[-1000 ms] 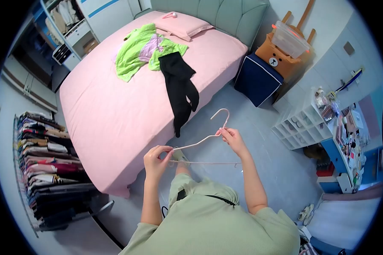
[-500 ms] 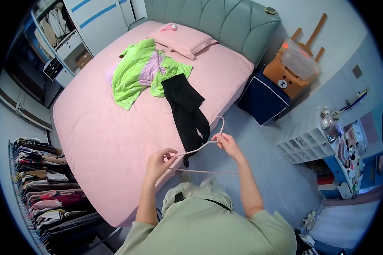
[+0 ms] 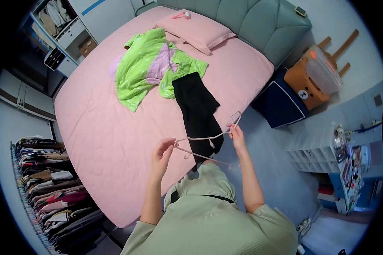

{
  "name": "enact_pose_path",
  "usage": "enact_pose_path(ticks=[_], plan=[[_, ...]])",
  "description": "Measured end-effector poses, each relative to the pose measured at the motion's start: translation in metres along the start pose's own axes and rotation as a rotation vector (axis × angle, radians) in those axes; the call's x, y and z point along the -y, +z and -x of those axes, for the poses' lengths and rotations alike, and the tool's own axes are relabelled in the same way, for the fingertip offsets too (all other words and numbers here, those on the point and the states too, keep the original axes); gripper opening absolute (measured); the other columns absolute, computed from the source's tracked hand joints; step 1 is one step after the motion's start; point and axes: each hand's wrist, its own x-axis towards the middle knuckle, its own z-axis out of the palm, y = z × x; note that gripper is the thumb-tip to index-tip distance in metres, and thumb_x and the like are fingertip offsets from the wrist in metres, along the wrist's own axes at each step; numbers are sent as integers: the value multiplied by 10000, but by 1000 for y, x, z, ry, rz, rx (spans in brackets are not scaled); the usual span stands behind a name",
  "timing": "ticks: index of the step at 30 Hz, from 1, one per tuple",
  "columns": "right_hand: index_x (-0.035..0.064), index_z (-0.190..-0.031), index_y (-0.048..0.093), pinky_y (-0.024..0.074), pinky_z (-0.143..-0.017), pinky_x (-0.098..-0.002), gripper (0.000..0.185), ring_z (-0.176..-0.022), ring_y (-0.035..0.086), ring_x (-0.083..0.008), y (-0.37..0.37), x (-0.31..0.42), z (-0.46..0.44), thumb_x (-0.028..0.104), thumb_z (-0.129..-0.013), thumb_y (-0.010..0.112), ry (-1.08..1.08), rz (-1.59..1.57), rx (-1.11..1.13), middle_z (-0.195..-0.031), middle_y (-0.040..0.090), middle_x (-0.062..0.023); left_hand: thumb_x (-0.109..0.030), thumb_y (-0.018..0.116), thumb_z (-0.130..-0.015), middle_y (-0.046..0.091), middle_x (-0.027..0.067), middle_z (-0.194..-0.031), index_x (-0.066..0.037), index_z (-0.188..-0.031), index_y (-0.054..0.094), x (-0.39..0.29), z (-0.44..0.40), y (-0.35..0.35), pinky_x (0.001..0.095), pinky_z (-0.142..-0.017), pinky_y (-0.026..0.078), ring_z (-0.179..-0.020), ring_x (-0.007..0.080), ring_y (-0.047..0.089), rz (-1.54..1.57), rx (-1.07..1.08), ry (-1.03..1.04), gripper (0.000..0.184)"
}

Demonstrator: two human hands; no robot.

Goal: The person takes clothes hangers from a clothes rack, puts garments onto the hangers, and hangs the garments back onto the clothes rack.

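A thin pale-pink clothes hanger (image 3: 198, 139) is held in front of my body, over the edge of the bed. My right hand (image 3: 237, 138) is closed around it just below the hook, which points up and away. At the hanger's other end, my left hand (image 3: 161, 155) pinches the corner between thumb and fingers. Black trousers (image 3: 195, 102) lie beyond the hanger, their lower ends at the bed's near edge and partly behind it. Further up, a lime-green garment with a lilac patch (image 3: 136, 76) is spread loosely, touching the trousers' waist.
The pink-sheeted bed (image 3: 102, 136) fills the middle, with a pillow (image 3: 195, 32) by the green headboard (image 3: 259, 25). A rack of clothes (image 3: 51, 191) stands at left. On the right are a navy box (image 3: 278, 100), a brown bear-faced container (image 3: 306, 83) and a white cubby shelf (image 3: 312, 148).
My view has shifted, moving the bed's things rightward in the picture. The hanger is lifted and turned, so its lower bar and small hooks show more. Both hands stay on it.
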Motion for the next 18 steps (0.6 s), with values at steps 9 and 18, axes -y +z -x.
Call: enact_pose_path(ticks=[9,18], plan=[[34,-971,575,387,-538,-211,176,-612,455,-68,-5,-62,-175,62,-847,453,44,157,21,-709,509,-4,-129,591,-810,546,19,-838,-46,-1091,533,38,-130,44,291,-818,430,-858,140,571,353,-37,-238,298],[45,-1027,587,452,-714,-299,287,-767,569,-181,-6,-162,-299,103,-756,515,274,328,28,-836,592,-83,-173,534,-801,506,7,-722,-68,-1026,510,128,-236,69,345,-875,424,-799,158,554,671,-310,-545,250]])
